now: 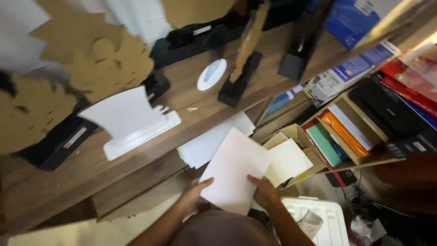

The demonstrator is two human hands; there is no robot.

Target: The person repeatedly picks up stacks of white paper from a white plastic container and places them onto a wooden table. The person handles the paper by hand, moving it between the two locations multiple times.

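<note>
Currently, as observed:
Left hand [193, 197]: mine, thumb pinching the lower left edge of the white sheet [233, 171].
Right hand [264, 191]: mine, fingers closed on the sheet's lower right edge.
White sheet: held up in front of me, below the wooden desk [182, 98], overlapping more white sheets [207, 143].
Desk surface: wood grain, carrying a white cut-out stand [132, 120], black bases [239, 79], brown cardboard shapes [107, 66].
Room: open shelf [359, 132] at right with coloured folders; white bin lid [318, 218] on the floor.
</note>
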